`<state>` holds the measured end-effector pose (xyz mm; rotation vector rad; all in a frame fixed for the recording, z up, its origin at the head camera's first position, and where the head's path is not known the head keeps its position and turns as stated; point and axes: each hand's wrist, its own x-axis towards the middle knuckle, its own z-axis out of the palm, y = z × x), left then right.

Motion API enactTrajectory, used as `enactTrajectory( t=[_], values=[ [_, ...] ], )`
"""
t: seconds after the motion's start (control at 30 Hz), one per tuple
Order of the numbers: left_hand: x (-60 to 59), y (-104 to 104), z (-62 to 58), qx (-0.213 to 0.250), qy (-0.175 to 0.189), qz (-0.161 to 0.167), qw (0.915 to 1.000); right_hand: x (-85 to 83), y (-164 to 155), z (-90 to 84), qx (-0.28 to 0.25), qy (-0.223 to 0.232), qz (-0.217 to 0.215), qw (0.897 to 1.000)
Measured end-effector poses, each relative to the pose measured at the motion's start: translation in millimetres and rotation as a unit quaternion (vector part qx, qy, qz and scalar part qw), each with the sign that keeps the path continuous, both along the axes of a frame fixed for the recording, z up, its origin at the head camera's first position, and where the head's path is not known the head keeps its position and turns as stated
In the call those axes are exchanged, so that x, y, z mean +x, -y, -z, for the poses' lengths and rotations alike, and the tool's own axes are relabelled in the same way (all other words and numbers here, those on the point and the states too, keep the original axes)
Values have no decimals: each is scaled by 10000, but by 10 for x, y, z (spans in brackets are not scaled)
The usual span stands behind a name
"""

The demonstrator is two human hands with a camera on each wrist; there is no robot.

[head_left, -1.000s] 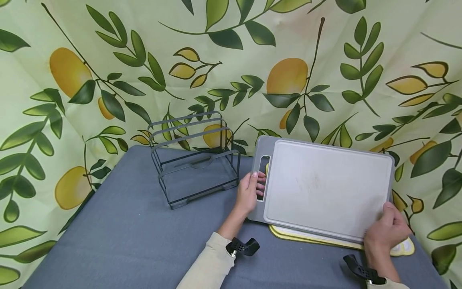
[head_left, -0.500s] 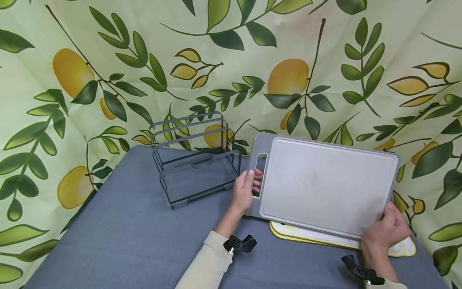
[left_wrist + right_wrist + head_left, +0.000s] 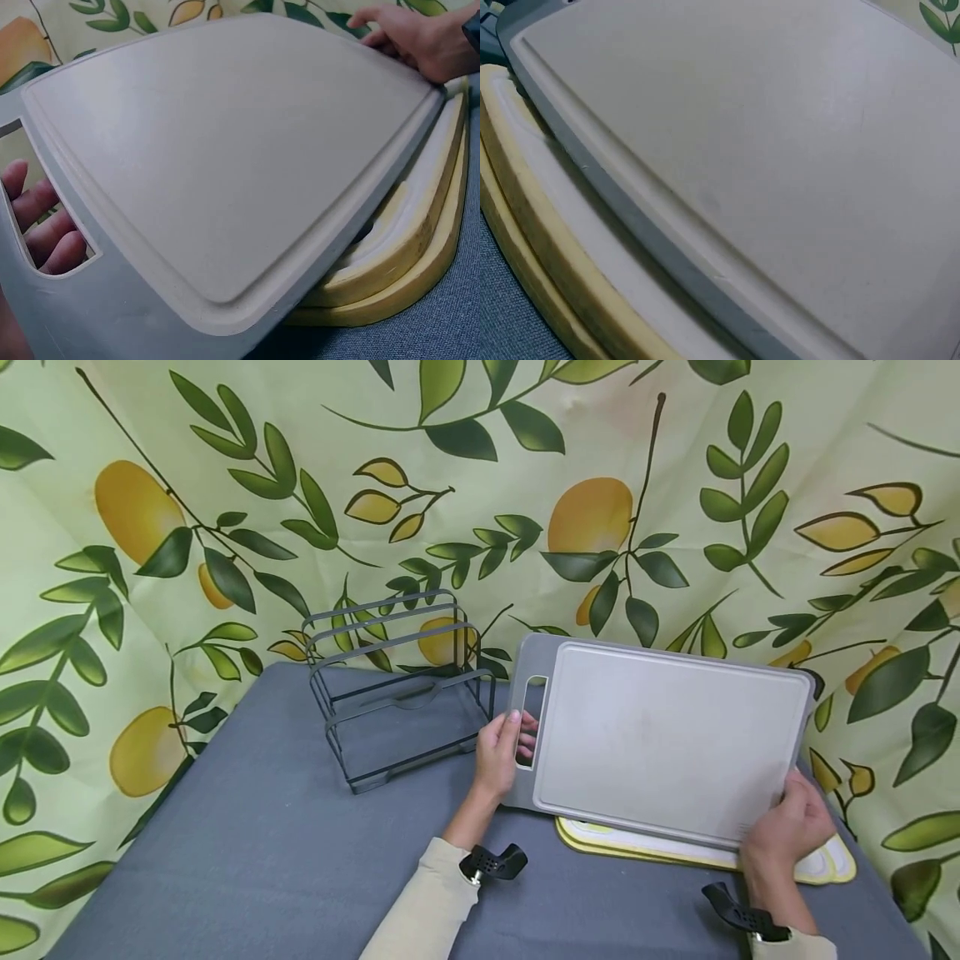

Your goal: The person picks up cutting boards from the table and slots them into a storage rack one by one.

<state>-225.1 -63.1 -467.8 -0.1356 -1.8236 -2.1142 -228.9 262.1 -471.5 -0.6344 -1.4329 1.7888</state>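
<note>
A grey cutting board [image 3: 660, 735] with a pale recessed face is held up, its near face turned toward me. My left hand [image 3: 497, 756] grips its handle end, and the fingertips [image 3: 56, 236] show through the handle slot in the left wrist view. On the opposite short side my right hand [image 3: 791, 822] holds the edge near the lower right corner. Below the board lies a stack of white boards [image 3: 652, 852] with yellow rims, mostly covered by it in the head view; the right wrist view shows their yellow edges [image 3: 562, 262].
Left of the board a dark wire rack [image 3: 401, 718] with several upright hoops stands on the blue-grey cloth-covered table [image 3: 247, 852]. A fabric backdrop [image 3: 480, 460] printed with leaves and orange fruit hangs close behind the table.
The grey board and both hands have shifted a little to the left, with the board's handle end nearer the rack. More of the white and yellow boards shows below it.
</note>
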Motion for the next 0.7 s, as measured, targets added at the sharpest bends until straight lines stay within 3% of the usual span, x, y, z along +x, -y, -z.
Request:
enactTrajectory(
  t=[0.2, 0.43, 0.7],
  values=[
    [2, 25, 13, 32, -1, 35, 10000, -8, -21, 6, 270, 593, -172, 9977],
    [11, 18, 29, 70, 9, 83, 9999, 63, -84, -28, -220, 755, -494, 9957],
    [6, 19, 22, 117, -98, 75, 9999, 71, -119, -41, -347, 1107, -579, 9916]
  ],
)
